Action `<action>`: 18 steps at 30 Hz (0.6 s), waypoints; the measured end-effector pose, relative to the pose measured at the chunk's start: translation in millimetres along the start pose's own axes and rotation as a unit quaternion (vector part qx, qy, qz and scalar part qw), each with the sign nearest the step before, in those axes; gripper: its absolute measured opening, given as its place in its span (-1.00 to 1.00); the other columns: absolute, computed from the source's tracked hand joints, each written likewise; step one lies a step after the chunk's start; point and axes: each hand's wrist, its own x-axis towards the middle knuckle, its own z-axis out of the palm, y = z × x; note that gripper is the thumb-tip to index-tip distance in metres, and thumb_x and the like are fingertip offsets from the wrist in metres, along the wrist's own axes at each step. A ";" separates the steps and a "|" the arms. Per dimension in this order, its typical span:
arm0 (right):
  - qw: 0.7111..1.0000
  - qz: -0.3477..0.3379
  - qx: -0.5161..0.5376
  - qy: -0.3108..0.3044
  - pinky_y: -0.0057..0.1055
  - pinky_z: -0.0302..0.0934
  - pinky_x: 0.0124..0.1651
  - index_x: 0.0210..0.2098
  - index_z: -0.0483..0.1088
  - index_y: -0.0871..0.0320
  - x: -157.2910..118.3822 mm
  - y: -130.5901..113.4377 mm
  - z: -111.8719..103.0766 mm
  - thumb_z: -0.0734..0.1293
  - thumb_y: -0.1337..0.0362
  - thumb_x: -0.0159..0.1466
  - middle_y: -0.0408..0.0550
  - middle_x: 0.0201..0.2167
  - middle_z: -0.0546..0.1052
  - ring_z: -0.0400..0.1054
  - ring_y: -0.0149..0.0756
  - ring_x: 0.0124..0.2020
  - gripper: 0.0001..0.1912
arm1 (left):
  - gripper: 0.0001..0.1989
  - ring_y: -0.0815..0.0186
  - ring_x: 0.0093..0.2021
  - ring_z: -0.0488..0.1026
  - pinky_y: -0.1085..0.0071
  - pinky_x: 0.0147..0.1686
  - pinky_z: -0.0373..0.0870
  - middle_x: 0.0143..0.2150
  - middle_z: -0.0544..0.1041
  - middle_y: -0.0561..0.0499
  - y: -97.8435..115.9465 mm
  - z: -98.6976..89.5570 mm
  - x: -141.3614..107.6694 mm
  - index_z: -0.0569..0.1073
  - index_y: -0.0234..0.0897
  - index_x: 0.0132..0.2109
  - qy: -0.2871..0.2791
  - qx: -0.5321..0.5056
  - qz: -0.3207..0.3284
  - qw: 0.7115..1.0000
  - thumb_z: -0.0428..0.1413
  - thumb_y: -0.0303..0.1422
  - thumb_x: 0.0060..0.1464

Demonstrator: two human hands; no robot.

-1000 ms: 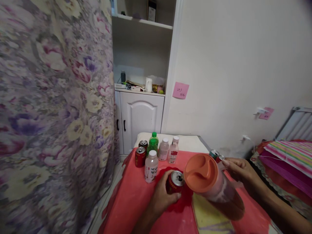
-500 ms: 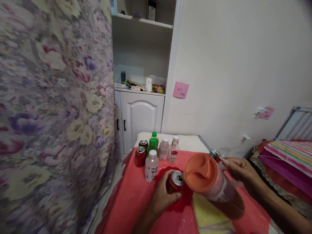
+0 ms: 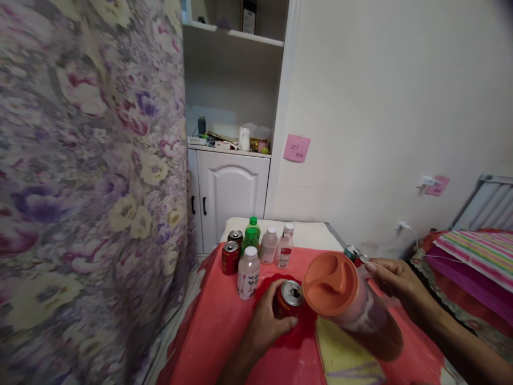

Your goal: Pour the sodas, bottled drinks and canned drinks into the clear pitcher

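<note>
My left hand [image 3: 269, 315] is wrapped round a red drink can [image 3: 287, 306] whose opened top faces up, above a dark red wet patch [image 3: 306, 321] on the table cover. In my right hand [image 3: 390, 278] is the handle of a clear pitcher [image 3: 371, 321] with an orange lid [image 3: 331, 283]. The pitcher is tilted left, its lid edge beside the can's opening, with brown foamy liquid inside. Whether liquid is flowing I cannot make out. A yellow cloth [image 3: 347, 355] lies under the pitcher.
Left of the can stands a white-capped bottle [image 3: 249, 272]; behind it are red cans [image 3: 231, 258], green-capped bottles [image 3: 250, 240] and more white-capped bottles [image 3: 284, 251]. More cans [image 3: 352, 252] stand behind the pitcher. A floral curtain [image 3: 96, 187] hangs at left, a white cabinet [image 3: 234, 198] behind.
Almost nothing differs. Both hands, the can and the tilted pitcher hold their places; the view has shifted very slightly.
</note>
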 end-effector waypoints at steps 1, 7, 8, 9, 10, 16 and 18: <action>1.000 0.000 0.001 0.000 -0.37 -0.32 -0.48 -0.64 0.10 0.09 0.2 0.2 -0.1 0.31 -0.26 0.18 -0.30 -0.64 -0.03 -0.20 -0.45 -0.57 -0.39 | -0.30 -0.03 0.15 0.42 0.11 0.19 0.28 0.11 0.54 -0.10 -0.7 -0.1 0.2 0.39 -0.22 0.12 0.000 0.002 0.000 1.000 0.26 -0.53 -0.28; 1.000 0.005 -0.005 0.008 -0.38 -0.30 -0.49 -0.65 0.05 0.07 0.9 0.1 -1.0 0.32 -0.27 0.15 -0.30 -0.64 -0.01 -0.19 -0.45 -0.57 -0.37 | -0.30 -0.03 0.17 0.42 0.10 0.19 0.28 0.12 0.54 -0.11 -4.0 -0.2 0.7 0.39 -0.19 0.11 -0.003 -0.001 0.006 1.000 0.25 -0.54 -0.28; 1.000 0.004 -0.007 0.008 -0.38 -0.30 -0.49 -0.65 0.05 0.07 0.8 -0.3 -1.2 0.32 -0.27 0.15 -0.30 -0.65 -0.01 -0.19 -0.45 -0.57 -0.37 | -0.30 -0.04 0.17 0.42 0.10 0.19 0.28 0.12 0.54 -0.12 -4.1 -0.1 0.6 0.39 -0.20 0.11 -0.003 -0.001 0.007 1.000 0.25 -0.54 -0.28; 1.000 0.003 -0.009 0.006 -0.38 -0.30 -0.49 -0.64 0.05 0.07 0.8 -0.7 -1.4 0.32 -0.28 0.15 -0.30 -0.65 -0.01 -0.19 -0.45 -0.57 -0.37 | -0.30 -0.04 0.17 0.41 0.09 0.20 0.27 0.13 0.54 -0.13 -4.2 -0.1 0.5 0.38 -0.21 0.12 -0.004 -0.001 0.006 1.000 0.26 -0.53 -0.28; 1.000 0.004 -0.012 0.004 -0.38 -0.31 -0.49 -0.64 0.06 0.08 0.7 -1.1 -1.7 0.31 -0.29 0.15 -0.30 -0.65 -0.01 -0.19 -0.45 -0.57 -0.37 | -0.30 -0.04 0.18 0.41 0.09 0.20 0.27 0.13 0.53 -0.13 -4.5 -0.2 0.5 0.38 -0.21 0.12 -0.004 0.001 0.006 1.000 0.26 -0.53 -0.27; 1.000 0.008 -0.013 -0.003 -0.38 -0.31 -0.48 -0.64 0.03 0.07 0.2 -2.6 -2.7 0.31 -0.30 0.15 -0.30 -0.64 -0.03 -0.20 -0.45 -0.57 -0.36 | -0.29 -0.01 0.18 0.41 0.12 0.20 0.27 0.14 0.52 -0.12 -7.5 -0.9 1.5 0.37 -0.22 0.13 -0.010 0.014 0.010 1.000 0.25 -0.55 -0.26; 1.000 0.006 -0.016 0.001 -0.38 -0.30 -0.49 -0.64 0.03 0.07 0.1 -3.3 -2.5 0.31 -0.30 0.15 -0.30 -0.65 -0.02 -0.20 -0.45 -0.57 -0.36 | -0.30 -0.02 0.17 0.42 0.12 0.19 0.27 0.13 0.53 -0.12 -6.6 -0.3 1.6 0.38 -0.23 0.13 -0.008 0.013 0.011 1.000 0.24 -0.54 -0.27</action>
